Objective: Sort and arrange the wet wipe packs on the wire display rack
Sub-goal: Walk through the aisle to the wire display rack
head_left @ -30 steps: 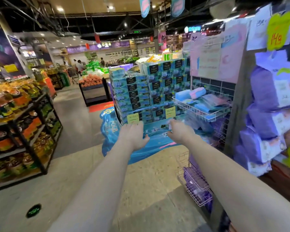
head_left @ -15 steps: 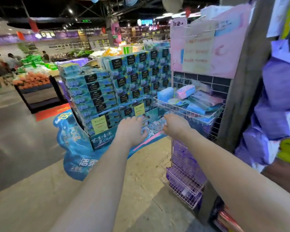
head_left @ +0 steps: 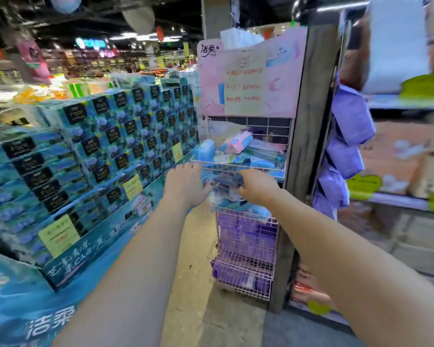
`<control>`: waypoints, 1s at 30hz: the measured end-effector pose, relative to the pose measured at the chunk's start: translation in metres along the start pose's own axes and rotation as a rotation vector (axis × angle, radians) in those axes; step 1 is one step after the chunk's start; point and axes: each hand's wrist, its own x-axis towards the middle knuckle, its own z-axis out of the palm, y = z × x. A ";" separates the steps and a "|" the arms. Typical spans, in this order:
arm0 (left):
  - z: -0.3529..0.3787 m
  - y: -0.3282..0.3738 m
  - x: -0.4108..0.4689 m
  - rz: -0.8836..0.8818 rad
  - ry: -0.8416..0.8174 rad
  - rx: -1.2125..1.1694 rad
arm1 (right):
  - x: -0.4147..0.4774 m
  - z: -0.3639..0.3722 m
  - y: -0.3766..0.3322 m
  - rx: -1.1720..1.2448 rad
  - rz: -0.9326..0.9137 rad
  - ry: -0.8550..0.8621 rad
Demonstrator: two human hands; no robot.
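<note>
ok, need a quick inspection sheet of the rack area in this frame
Surface: white wire display rack, tiered baskets, beside a grey-brown post.
Job's things: pink wipe pack lies tilted on blue packs in the top basket; purple packs fill the lower baskets.
Clutter: the top basket's packs lie jumbled, not in rows.
Hands: right hand at the second tier, fingers on a blurred dark blue pack; left hand beside it; grips unclear.
Cables: nothing seen.
Surroundings: stacked teal tissue packs to the left; shelving with hanging purple bags to the right.
</note>
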 end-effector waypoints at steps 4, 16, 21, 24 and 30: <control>0.005 -0.006 0.010 0.054 0.047 -0.041 | 0.013 -0.003 -0.005 -0.006 0.049 0.038; 0.029 -0.028 0.083 0.039 0.039 -0.064 | 0.085 -0.001 0.024 0.128 0.199 0.155; 0.044 -0.024 0.134 0.064 0.038 -0.069 | 0.126 -0.004 0.037 0.202 0.181 0.246; 0.054 -0.019 0.160 0.081 0.042 -0.074 | 0.148 -0.005 0.042 0.194 0.176 0.284; 0.072 -0.019 0.189 0.111 0.038 -0.096 | 0.178 0.003 0.038 0.231 0.172 0.248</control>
